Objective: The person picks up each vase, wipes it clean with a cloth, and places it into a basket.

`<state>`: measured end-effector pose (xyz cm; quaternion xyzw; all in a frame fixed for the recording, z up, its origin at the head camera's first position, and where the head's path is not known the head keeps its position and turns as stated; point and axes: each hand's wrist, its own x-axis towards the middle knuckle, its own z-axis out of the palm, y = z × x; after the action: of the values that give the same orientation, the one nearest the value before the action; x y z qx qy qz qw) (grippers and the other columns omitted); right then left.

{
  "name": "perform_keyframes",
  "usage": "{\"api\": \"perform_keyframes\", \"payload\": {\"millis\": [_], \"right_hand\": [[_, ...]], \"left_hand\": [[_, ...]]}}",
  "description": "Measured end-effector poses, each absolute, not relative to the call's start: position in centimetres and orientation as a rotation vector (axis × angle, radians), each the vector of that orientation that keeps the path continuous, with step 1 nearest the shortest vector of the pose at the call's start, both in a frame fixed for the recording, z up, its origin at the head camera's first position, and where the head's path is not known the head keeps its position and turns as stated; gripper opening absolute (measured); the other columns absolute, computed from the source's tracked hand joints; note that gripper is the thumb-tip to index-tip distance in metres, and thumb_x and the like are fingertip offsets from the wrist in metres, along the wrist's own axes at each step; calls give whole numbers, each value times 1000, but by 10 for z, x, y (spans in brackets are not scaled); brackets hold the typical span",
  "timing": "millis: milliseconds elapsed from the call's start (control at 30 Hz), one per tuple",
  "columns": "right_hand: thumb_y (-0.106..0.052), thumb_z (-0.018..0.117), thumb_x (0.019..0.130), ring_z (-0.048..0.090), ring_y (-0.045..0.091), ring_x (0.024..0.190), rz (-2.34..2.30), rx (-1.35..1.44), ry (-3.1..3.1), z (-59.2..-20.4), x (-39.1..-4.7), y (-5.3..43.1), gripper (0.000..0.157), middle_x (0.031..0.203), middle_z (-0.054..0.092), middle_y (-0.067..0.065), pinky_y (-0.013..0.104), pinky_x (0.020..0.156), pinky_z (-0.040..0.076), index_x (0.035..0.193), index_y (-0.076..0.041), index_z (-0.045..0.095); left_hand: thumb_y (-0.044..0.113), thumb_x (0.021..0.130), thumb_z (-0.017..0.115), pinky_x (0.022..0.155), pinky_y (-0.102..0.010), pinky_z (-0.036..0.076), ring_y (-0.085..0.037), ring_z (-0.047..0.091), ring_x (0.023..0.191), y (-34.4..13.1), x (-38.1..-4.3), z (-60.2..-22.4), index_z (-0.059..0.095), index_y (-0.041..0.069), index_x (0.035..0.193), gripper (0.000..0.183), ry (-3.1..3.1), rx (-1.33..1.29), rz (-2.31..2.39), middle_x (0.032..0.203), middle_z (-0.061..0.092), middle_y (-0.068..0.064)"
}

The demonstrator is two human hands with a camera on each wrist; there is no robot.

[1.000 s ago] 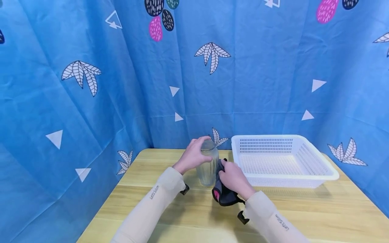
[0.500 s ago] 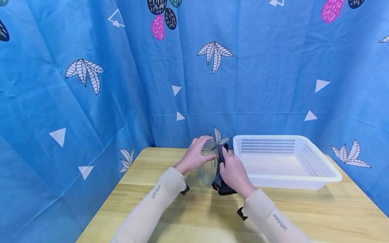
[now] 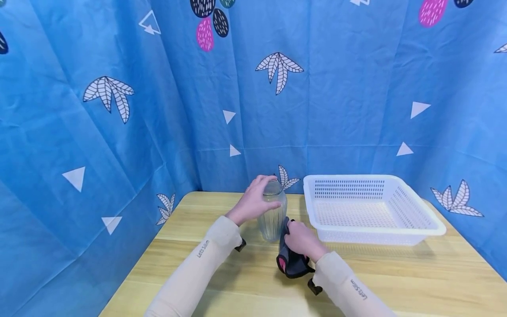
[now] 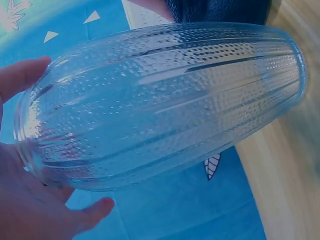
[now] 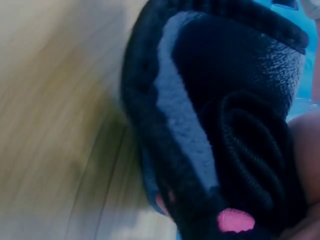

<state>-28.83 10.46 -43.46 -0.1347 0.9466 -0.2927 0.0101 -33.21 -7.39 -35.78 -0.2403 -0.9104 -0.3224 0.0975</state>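
A clear ribbed glass vase point(image 3: 273, 223) stands upright on the wooden table. My left hand point(image 3: 252, 202) grips it around the neck, with fingers and thumb on either side of the rim. The left wrist view shows the vase point(image 4: 165, 105) as see-through, with dimpled bands between its ribs. At its right side, my right hand point(image 3: 303, 237) holds a bunched cloth point(image 3: 295, 263), dark grey with black edging and a bit of pink. Folds of the cloth point(image 5: 172, 82) fill much of the right wrist view, hiding most of the right fingers.
A white perforated plastic basket point(image 3: 374, 231) sits at the back right, just beyond my right hand. A blue patterned curtain point(image 3: 336, 110) hangs behind and beside the table point(image 3: 190, 220).
The cloth in my right hand went up along the vase's right side, then came back down toward me, lower than before. My left hand keeps its grip on the neck.
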Motion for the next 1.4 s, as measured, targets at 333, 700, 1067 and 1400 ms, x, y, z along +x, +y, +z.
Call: {"api": "perform_keyframes", "payload": {"millis": [333, 700, 1067, 1400], "right_hand": [[-11, 56, 96, 62, 23, 76, -1164, -298, 2893, -420, -282, 108, 51, 136, 58, 29, 37, 66, 49, 143, 7, 50], [-10, 56, 94, 64, 25, 76, -1227, -414, 3155, -375, -271, 108, 57, 123, 67, 26, 36, 64, 48, 149, 0, 46], [-10, 55, 97, 56, 44, 127, -1035, -498, 3294, -366, -270, 102, 58, 143, 51, 33, 55, 100, 49, 151, 5, 39], [-8, 55, 97, 57, 22, 60, -944, -379, 2995, -405, -285, 101, 49, 97, 67, 28, 33, 55, 45, 141, 13, 47]], "left_hand": [[30, 84, 80, 108, -52, 39, -25, 34, 136, -78, -330, -356, 49, 28, 147, 70, -2715, -722, -919, 159, 37, 3], [19, 78, 76, 107, -51, 39, -25, 35, 137, -78, -331, -356, 45, 28, 149, 78, -2730, -740, -948, 151, 40, -2], [36, 87, 76, 108, -50, 39, -25, 31, 139, -72, -335, -363, 44, 23, 150, 72, -2669, -767, -988, 151, 38, -1], [55, 85, 75, 111, -48, 39, -22, 35, 138, -70, -335, -366, 50, 22, 144, 72, -2625, -654, -1015, 150, 43, 4]]}}
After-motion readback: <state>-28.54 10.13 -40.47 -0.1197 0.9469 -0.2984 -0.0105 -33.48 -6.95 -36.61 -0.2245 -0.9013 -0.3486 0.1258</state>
